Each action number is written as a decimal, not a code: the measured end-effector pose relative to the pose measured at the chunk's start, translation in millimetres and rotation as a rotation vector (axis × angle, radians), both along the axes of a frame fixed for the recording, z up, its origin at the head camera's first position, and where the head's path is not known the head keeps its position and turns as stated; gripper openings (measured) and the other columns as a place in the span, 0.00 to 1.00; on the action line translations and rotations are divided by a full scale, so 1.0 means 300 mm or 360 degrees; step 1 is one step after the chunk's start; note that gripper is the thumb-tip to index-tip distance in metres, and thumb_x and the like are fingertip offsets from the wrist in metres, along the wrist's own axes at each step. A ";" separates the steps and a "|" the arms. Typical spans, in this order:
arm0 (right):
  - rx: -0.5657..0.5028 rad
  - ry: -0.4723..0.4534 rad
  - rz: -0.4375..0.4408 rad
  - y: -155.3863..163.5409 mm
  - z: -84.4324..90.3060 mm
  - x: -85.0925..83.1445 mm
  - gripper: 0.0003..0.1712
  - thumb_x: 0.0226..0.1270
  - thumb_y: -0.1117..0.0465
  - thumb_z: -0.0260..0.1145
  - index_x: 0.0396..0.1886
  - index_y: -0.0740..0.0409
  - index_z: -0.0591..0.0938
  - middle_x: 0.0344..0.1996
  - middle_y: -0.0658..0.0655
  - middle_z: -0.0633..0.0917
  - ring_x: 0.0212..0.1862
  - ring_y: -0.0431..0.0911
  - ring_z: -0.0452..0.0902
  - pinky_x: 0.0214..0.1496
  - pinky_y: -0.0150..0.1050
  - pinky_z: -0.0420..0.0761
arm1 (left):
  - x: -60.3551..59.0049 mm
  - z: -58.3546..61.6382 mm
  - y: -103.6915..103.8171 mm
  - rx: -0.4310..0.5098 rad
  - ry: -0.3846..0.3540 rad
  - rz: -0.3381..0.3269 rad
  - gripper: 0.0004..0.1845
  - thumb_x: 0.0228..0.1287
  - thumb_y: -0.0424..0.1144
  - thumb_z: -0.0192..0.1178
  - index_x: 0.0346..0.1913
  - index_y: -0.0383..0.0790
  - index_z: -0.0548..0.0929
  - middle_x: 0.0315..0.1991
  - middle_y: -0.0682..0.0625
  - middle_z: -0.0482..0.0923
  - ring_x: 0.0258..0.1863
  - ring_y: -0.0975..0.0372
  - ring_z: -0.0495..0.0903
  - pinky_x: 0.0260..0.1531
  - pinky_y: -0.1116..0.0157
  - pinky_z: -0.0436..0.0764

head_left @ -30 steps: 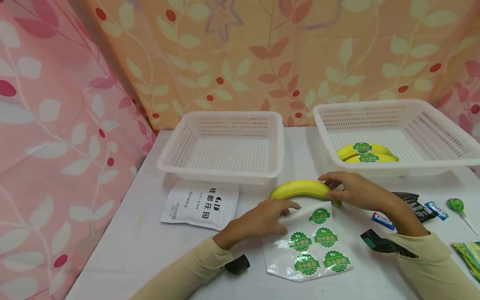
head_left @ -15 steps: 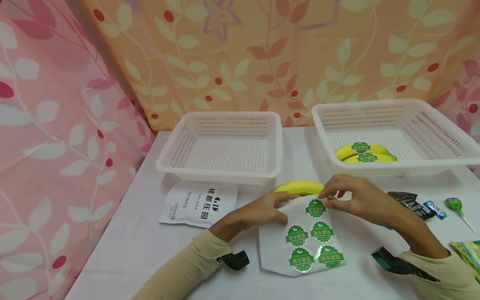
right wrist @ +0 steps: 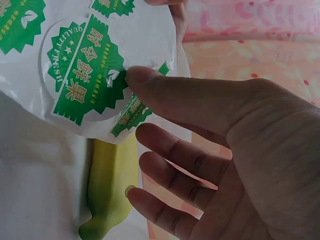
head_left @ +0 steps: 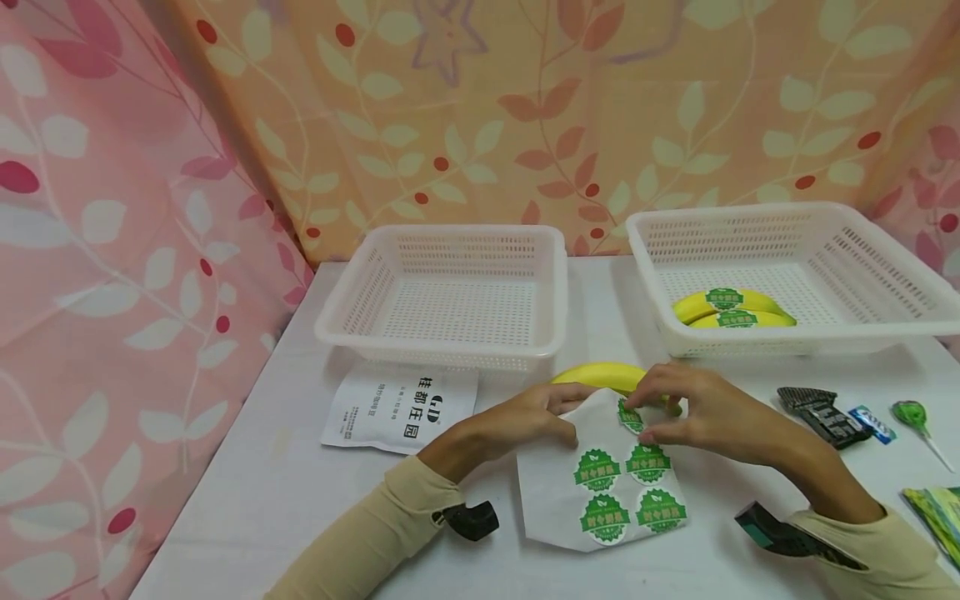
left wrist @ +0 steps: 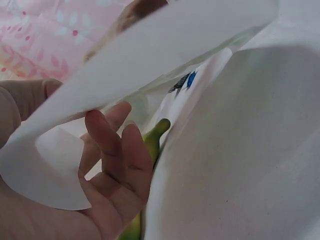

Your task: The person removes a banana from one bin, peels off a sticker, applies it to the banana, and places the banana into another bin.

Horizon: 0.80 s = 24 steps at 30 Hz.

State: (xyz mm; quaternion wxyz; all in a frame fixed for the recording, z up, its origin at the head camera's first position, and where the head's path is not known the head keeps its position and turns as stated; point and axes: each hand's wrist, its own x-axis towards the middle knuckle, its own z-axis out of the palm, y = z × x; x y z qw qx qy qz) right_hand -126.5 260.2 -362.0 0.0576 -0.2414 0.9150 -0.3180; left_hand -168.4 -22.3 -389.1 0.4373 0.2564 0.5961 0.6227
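sticker sheet point(head_left: 600, 483): white backing, near edge of the table point(head_left: 300, 492), about mid-width; four green round stickers flat on it, far end curled up off the table
left hand point(head_left: 536, 417): fingers curled round the far left corner of the sheet, holding it lifted; left wrist view shows the fingers point(left wrist: 117, 160) behind the raised paper, banana tip just past them
right hand point(head_left: 693, 408): thumb and forefinger pinch the top green sticker point(head_left: 630, 414) at the sheet's far right corner; right wrist view shows the thumb point(right wrist: 165, 90) pressed on the sticker edge, other fingers loose and spread below
top sticker: partly peeled, tilted up off the backing, still touching the sheet
banana point(head_left: 603, 375): loose yellow one lying crosswise on the table just behind both hands, touching or almost touching the sheet's raised end; no sticker visible on it
white packet point(head_left: 401, 408): flat, black print, left of the hands, in front of the left basket
snack wrappers point(head_left: 821, 408): dark one plus a blue one, right of the right hand
lollipop point(head_left: 911, 414): green, near right edge of the table
green packet point(head_left: 937, 512): near right corner, cut off by frame
left basket point(head_left: 442, 333): white plastic, far side of the table, behind the packet
right basket point(head_left: 750, 342): white plastic, far right; two bananas with green stickers point(head_left: 731, 307) inside, side by side
backdrop: leaf-print cloth behind and at left
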 end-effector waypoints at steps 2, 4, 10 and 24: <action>0.0017 -0.0013 0.0004 0.001 -0.003 0.001 0.17 0.60 0.43 0.82 0.47 0.33 0.89 0.46 0.37 0.86 0.51 0.44 0.78 0.51 0.38 0.82 | 0.001 -0.001 0.000 0.0010 -0.0012 -0.0007 0.39 0.61 0.23 0.55 0.78 0.42 0.70 0.60 0.42 0.86 0.42 0.58 0.91 0.41 0.60 0.90; 0.0024 -0.0014 0.0022 0.004 -0.005 -0.001 0.14 0.62 0.44 0.81 0.46 0.32 0.89 0.46 0.36 0.86 0.51 0.45 0.79 0.51 0.38 0.82 | 0.001 -0.002 0.000 0.0017 -0.0015 -0.0011 0.39 0.61 0.23 0.55 0.78 0.43 0.69 0.60 0.42 0.85 0.42 0.58 0.91 0.41 0.59 0.90; 0.0056 0.0037 0.0085 0.015 -0.002 -0.004 0.08 0.68 0.53 0.78 0.41 0.32 0.89 0.45 0.35 0.85 0.50 0.38 0.78 0.52 0.37 0.81 | 0.001 0.001 -0.001 0.0015 -0.0001 -0.0023 0.41 0.60 0.22 0.55 0.79 0.46 0.69 0.60 0.44 0.86 0.41 0.58 0.91 0.40 0.59 0.90; 0.0105 0.0364 -0.0074 0.067 0.051 -0.002 0.11 0.67 0.62 0.77 0.39 0.39 0.87 0.40 0.33 0.85 0.44 0.35 0.78 0.46 0.33 0.83 | 0.009 -0.028 0.011 -0.0547 0.1099 -0.0113 0.47 0.60 0.31 0.76 0.81 0.51 0.68 0.73 0.55 0.74 0.68 0.69 0.73 0.68 0.69 0.72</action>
